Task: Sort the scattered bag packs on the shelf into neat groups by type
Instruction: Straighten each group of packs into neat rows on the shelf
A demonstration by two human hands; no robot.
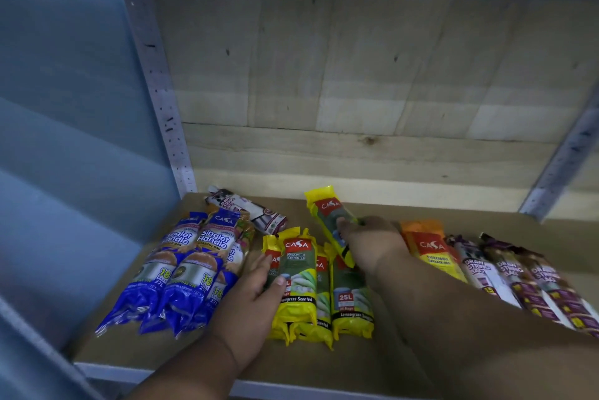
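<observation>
Shelf board (pixel 486 228): matt brown, smooth. Back panel (pixel 356 75): pale bare wood, knots showing. Uprights (pixel 162 101): grey perforated metal. Blue packs (pixel 181 273), yellow packs (pixel 301 286), purple packs (pixel 525 279): glossy, crinkled plastic film

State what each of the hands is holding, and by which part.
The right hand grips a loose yellow pack around its middle. The left hand rests on the left edge of the yellow pack group, not clearly gripping.

R hand (pixel 369 237) grips yellow pack (pixel 327 215), L hand (pixel 249 299) steadies
</observation>
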